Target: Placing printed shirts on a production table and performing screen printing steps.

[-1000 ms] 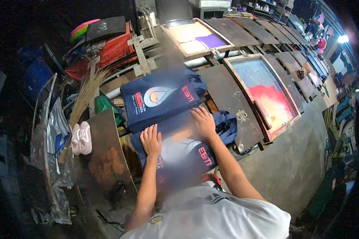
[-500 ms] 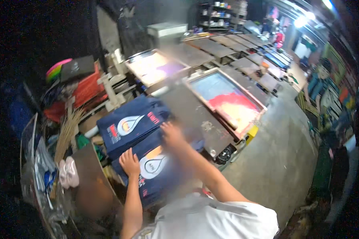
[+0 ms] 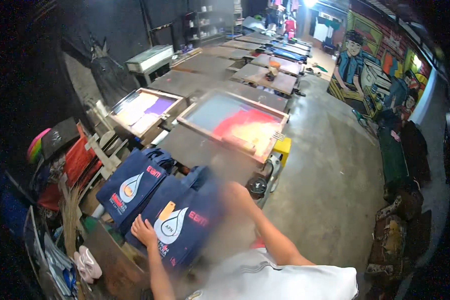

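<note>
Two navy cloth bags lie side by side at the lower left, each printed with a white drop and red lettering. My left hand [image 3: 144,231] rests on the left edge of the nearer bag [image 3: 177,205], with its fingers stretched out. Smeared by blur, my right hand [image 3: 237,196] is near that bag's right side, and its fingers cannot be made out. Beyond my left hand is the other bag [image 3: 116,192], flat with its handles toward the back.
A wood-framed printing screen [image 3: 220,117] with red and yellow ink lies on the table ahead. Another screen [image 3: 135,107] with purple ink sits left of it. A straw broom [image 3: 71,220] and pink slippers [image 3: 87,264] are at lower left. Concrete floor [image 3: 330,200] runs along the right.
My view has tilted up and turned right, so the bags and screens appear further left. My right hand has moved from the bag's upper part toward its right side; my left stays at its left edge.
</note>
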The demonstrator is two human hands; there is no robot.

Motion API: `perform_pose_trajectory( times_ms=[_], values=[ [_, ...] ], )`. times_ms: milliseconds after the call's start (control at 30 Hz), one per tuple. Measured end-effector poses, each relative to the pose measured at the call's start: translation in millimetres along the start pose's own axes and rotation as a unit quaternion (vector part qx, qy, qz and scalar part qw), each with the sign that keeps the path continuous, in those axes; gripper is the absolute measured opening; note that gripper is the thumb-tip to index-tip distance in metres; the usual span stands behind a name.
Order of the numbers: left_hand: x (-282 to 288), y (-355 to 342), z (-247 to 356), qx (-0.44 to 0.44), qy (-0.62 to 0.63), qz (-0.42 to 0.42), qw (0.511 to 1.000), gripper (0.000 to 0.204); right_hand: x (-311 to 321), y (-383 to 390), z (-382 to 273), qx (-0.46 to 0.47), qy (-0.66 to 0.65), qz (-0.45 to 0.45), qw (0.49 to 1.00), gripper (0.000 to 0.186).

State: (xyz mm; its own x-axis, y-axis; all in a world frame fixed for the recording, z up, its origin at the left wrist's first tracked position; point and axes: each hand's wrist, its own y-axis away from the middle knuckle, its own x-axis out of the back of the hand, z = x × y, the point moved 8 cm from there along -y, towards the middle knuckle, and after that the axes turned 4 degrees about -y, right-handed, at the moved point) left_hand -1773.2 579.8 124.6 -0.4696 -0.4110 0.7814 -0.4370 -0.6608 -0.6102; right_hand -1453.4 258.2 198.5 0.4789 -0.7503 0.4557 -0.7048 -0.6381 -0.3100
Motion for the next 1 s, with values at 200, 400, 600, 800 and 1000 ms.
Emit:
perform_pose_trajectory(
  times_ms=[200, 400, 600, 800, 1000],
  values=[
    [51.6, -32.0, 51.0, 0.028, 0.111, 0.091, 0.989, 0.029, 91.6, 17.2, 29.7, -0.013, 0.008, 0.124, 0.992, 0.035],
    [88.2, -66.2, 225.2, -0.034, 0.36, 0.051, 0.931, 0.008, 163.5, 13.3, 32.1, -0.001, -0.048, 0.132, 0.99, 0.033],
    [101.0, -46.7, 450.4, -0.134, 0.474, -0.017, 0.87, 0.01, 271.6, 23.0, 63.4, 0.01, -0.009, 0.2, 0.98, 0.032],
    [95.3, 8.5, 656.6, -0.209, 0.565, -0.107, 0.791, 0.009, 377.4, 44.4, 113.3, -0.005, -0.056, 0.249, 0.967, 0.031],
    [98.5, 67.2, 815.0, -0.112, 0.673, -0.331, 0.653, 0.012, 466.5, 64.7, 158.2, -0.046, -0.025, 0.323, 0.945, 0.024]
  ],
)
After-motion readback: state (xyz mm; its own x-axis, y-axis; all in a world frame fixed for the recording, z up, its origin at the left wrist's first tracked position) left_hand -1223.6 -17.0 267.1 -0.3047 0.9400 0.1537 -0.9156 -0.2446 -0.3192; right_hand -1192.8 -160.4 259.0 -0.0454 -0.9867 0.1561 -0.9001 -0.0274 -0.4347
